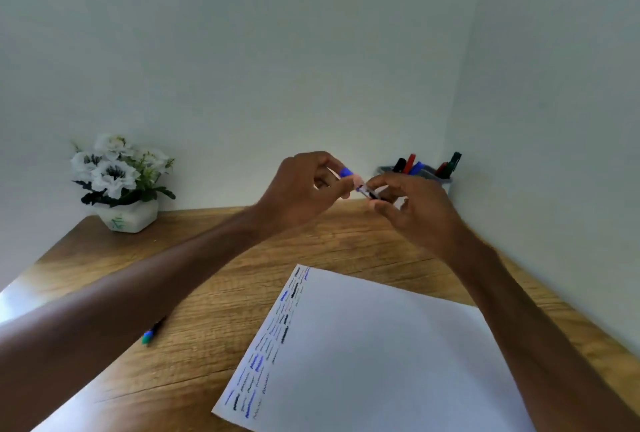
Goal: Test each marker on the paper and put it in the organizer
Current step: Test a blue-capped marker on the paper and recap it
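Both hands are raised above the far part of the desk. My left hand (304, 186) pinches a blue cap (346, 173) between its fingertips. My right hand (412, 206) grips a marker (367, 191) whose bare end points at the cap; the two are almost touching. A white sheet of paper (381, 355) lies in front of me, with several short blue and black test strokes along its left edge. The grey organizer (440, 178) stands in the far right corner with several markers upright in it. One more marker (152, 331) with a green end lies on the desk at the left, partly under my left forearm.
A white pot of white artificial flowers (119, 182) stands at the far left of the wooden desk (214, 293). Walls close the desk in behind and on the right.
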Demonstrator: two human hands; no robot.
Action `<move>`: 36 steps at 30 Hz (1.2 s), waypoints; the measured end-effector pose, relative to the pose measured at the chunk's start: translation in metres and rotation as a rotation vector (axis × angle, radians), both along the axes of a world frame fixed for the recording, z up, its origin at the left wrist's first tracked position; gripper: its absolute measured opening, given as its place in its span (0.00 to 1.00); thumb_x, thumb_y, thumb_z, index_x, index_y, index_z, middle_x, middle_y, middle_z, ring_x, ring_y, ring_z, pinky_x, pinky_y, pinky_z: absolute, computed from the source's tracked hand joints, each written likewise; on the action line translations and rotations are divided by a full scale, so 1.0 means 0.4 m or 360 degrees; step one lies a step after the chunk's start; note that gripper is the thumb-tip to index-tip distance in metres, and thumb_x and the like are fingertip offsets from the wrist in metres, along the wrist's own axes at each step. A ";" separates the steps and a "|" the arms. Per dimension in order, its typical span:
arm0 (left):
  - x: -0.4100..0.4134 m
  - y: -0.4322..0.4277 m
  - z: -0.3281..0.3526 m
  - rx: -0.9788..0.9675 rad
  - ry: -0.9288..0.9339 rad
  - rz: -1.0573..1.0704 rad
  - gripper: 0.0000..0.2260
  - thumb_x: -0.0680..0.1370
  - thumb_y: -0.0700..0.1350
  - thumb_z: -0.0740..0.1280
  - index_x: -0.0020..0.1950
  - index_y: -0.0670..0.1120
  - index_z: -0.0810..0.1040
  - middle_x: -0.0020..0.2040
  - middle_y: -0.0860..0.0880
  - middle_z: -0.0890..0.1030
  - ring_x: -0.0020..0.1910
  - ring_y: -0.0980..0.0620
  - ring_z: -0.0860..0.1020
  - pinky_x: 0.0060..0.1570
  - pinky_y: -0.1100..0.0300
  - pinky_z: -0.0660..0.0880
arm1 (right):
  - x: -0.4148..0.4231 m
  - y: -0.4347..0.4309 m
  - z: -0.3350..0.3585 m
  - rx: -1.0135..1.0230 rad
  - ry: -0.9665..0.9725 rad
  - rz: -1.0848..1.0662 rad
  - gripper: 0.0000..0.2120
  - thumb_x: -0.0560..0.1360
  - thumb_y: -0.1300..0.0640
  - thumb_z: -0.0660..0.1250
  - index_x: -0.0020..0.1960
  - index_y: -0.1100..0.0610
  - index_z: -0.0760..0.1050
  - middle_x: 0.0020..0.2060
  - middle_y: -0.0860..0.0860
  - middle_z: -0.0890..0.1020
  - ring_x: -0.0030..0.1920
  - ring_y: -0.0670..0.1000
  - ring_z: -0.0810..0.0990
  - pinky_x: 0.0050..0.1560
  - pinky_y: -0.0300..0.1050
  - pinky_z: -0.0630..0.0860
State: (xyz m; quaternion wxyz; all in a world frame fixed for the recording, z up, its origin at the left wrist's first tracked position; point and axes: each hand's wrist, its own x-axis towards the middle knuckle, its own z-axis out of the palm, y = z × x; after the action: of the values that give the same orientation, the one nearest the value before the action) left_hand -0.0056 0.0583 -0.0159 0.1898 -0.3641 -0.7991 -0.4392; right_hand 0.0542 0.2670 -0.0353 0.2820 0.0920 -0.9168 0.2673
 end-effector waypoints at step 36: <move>-0.229 0.184 -0.112 -0.1561 -0.0275 -0.0241 0.32 0.77 0.64 0.70 0.76 0.48 0.74 0.74 0.49 0.76 0.71 0.48 0.74 0.71 0.48 0.72 | -0.280 0.359 0.083 -0.0214 0.0476 -0.0706 0.12 0.80 0.59 0.69 0.63 0.54 0.75 0.47 0.59 0.85 0.45 0.55 0.85 0.48 0.49 0.83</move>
State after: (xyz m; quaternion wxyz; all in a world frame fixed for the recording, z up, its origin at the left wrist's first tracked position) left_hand -0.0970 0.1319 -0.0607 -0.1030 -0.4297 -0.8955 -0.0531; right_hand -0.0577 0.4106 -0.0023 0.4714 -0.0913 -0.8429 0.2427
